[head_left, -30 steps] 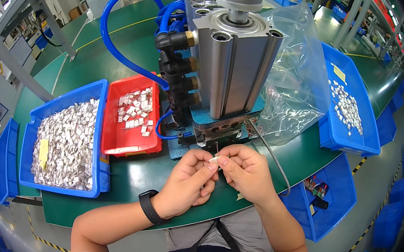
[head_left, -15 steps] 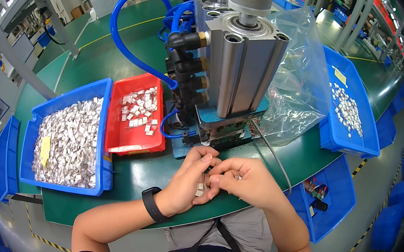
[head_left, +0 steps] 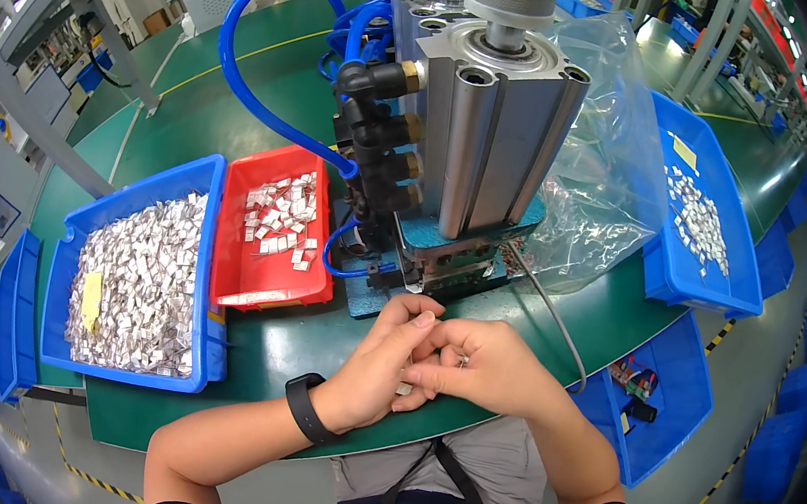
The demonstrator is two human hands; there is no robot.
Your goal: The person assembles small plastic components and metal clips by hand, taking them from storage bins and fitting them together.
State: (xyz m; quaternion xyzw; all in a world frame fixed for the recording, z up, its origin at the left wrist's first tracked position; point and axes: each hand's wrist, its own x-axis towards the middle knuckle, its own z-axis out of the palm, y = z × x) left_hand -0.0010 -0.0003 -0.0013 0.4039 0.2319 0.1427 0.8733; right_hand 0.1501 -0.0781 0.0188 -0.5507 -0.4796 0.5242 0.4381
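Note:
My left hand, a black band on its wrist, is curled and cupped around small white block-like parts with thin wire leads. One white part shows at its palm; the fingers hide the others. My right hand presses against it, thumb and fingers closed in a pinch. A small shiny bit shows between the right fingers, too small to make out fully. Both hands are over the near table edge, just in front of a pneumatic press with a silver cylinder and blue base.
Left of the press stand a red bin with some white parts and a blue bin heaped with them. A clear plastic bag and another blue bin stand right. Blue hoses loop from the press; a grey cable crosses the table.
My right hand has shifted slightly left and lower, its fingers reaching into my left palm. The white parts there are now more covered.

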